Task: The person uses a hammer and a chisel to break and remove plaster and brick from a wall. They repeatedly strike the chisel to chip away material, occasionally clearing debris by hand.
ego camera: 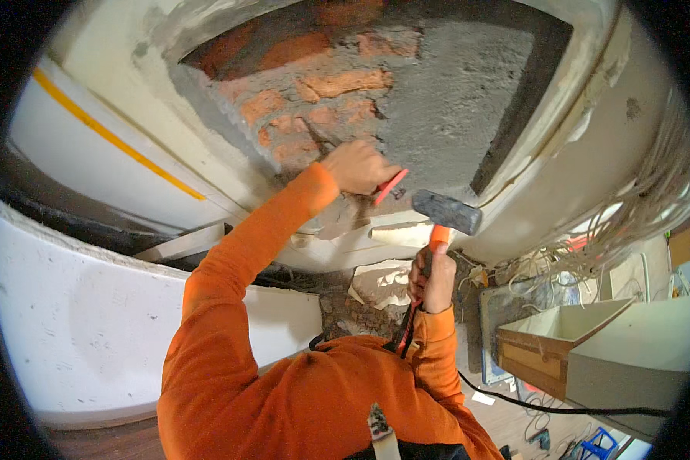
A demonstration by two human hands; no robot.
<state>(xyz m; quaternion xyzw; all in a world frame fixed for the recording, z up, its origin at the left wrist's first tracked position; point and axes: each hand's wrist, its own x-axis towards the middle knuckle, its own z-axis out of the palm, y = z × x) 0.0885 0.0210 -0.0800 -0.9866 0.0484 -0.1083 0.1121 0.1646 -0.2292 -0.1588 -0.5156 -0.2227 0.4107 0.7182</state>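
Observation:
My left hand [362,167] is closed around a chisel with a red hand guard [390,187]. The chisel's dark blade [316,135] points up and left against exposed orange brick [348,84] in a wall recess. Grey mortar [454,103] covers the recess's right part. Just right of the chisel's struck end is the steel head of a club hammer [447,211]. My right hand [434,279] grips its orange and black handle below the head, which does not touch the chisel.
A white panel [92,322] stands at left. Loose cables [592,230] hang at right above a wooden drawer [532,351]. Rubble and a torn sheet [382,282] lie below the wall. A black cord [552,409] runs to the right; a power tool [541,440] lies on the floor.

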